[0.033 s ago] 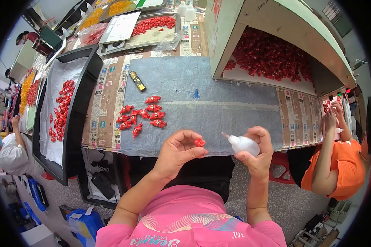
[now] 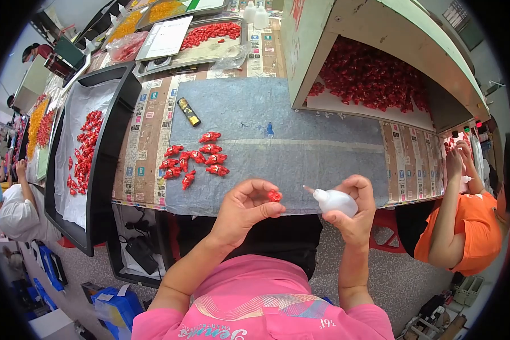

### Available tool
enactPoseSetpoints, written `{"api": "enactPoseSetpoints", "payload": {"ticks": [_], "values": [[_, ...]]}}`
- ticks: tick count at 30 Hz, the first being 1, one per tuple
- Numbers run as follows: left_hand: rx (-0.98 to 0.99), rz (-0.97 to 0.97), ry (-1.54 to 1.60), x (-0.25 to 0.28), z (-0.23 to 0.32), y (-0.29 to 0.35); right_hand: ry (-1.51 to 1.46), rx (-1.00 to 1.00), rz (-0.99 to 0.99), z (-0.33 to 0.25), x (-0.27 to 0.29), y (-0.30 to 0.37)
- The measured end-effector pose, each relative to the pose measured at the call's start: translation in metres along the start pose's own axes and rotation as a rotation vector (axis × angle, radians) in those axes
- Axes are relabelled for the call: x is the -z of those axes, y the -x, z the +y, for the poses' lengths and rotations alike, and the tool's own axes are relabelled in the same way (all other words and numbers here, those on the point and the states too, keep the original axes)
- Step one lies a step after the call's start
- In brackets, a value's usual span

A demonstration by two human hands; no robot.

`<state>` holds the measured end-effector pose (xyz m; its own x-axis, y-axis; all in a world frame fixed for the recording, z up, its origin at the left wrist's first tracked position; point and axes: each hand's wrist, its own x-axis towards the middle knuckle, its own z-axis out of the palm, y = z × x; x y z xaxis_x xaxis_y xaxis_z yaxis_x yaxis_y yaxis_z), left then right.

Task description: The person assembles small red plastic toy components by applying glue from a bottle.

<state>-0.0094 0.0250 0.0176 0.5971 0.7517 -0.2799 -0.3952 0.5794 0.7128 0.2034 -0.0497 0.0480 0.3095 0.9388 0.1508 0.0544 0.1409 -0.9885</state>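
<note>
Far left edge: a co-worker in a white top (image 2: 21, 214), seated, one hand raised. Next, left of frame, a long black tray (image 2: 105, 153) set at a slant, lined with a white sheet (image 2: 73, 207); red pieces (image 2: 88, 141) scattered in a band on the sheet. Upper left to upper centre: a metal tray (image 2: 245, 42) with more red pieces and a white card (image 2: 165, 37) lying across its left part.

Left-centre, on the grey-blue mat (image 2: 311, 161): a group of small red figures (image 2: 216, 159), some in a short column, others clustered beside it. A black-and-yellow cylinder (image 2: 188, 112) lies tilted above them.

Lower centre: left hand (image 2: 241, 208) raised near the mat's front edge, thumb and fingertips pinching one red piece (image 2: 275, 196). Pinched piece sits just right of frame centre, below mid-height.

To its right: right hand (image 2: 355, 222), fingers and thumb wrapped around a white squeeze bottle (image 2: 339, 202). Bottle tilted, its thin nozzle (image 2: 307, 188) directed up and left; visible gap between nozzle and pinched piece.

Upper right: pale green open-fronted box (image 2: 402, 28) with a heap of dark red pieces (image 2: 374, 79) inside. Right edge: a co-worker in an orange top (image 2: 464, 235), forearms raised.
</note>
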Motion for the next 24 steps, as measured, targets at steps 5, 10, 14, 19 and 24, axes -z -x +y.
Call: {"api": "enactPoseSetpoints", "payload": {"ticks": [5, 10, 14, 19, 24], "values": [[0.0, 0.04, -0.027, -0.002, 0.0, 0.001, -0.152, -0.052, 0.031, 0.003, -0.004, 0.006], [-0.004, 0.034, -0.002, -0.002, -0.001, -0.001, 0.011, 0.124, -0.036, 0.014, -0.004, 0.008], [-0.009, 0.031, -0.007, -0.002, -0.001, -0.001, -0.018, 0.113, -0.014, 0.016, -0.007, 0.01], [0.001, 0.034, -0.005, -0.001, -0.001, -0.001, 0.104, 0.163, 0.009, 0.017, -0.01, 0.01], [-0.001, 0.038, -0.013, -0.001, -0.002, -0.001, 0.1, 0.172, 0.016, 0.019, -0.01, 0.011]]}}
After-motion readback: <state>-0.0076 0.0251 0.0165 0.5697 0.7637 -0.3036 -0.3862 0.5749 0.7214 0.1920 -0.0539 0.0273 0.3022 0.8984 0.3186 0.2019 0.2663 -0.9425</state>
